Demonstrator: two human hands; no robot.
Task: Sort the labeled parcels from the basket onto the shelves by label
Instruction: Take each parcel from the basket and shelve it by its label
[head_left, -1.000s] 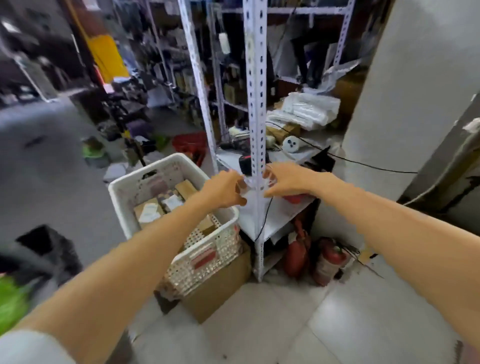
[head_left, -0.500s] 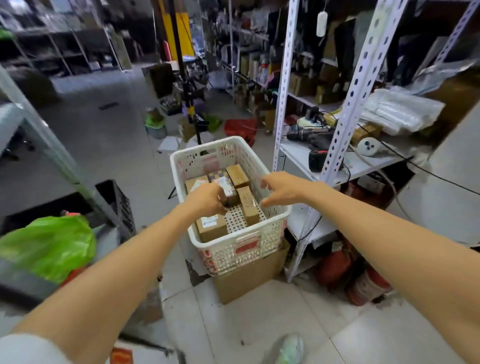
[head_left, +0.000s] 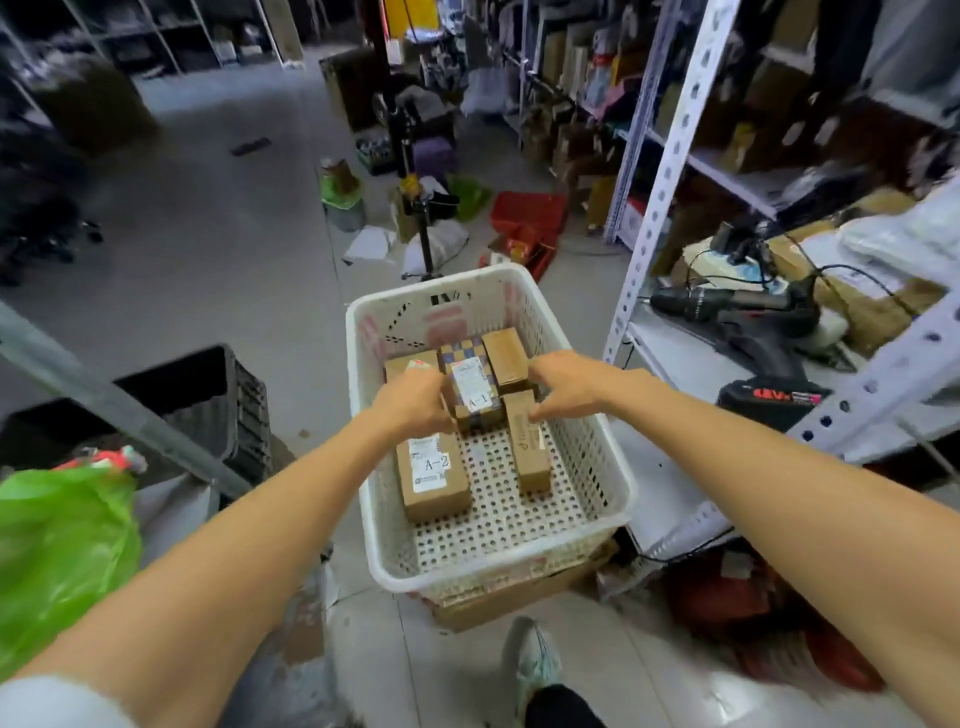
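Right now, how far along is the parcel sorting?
Done: nothing provable; the near shelf holds a drill and clutter, no readable labels. In hand: the left hand and right hand reach into the basket on either side of the A-1 parcel; a grip isn't clear. Left: about five parcels, including the A-2 box, lie inside.

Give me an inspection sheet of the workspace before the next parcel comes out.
Surface: white basket stands on a cardboard box on the tiled floor.
Job's things: five parcels in the basket: A-2 parcel nearest, A-1 parcel behind it, three with no readable label.
Clutter: green bag and black crate at left; red crate on the floor beyond.
Grips: left hand beside the A-1 parcel, right hand over the narrow brown parcel; hold unclear.
Cables: black cable loops on the shelf near a drill.
Surroundings: white shelving at right.
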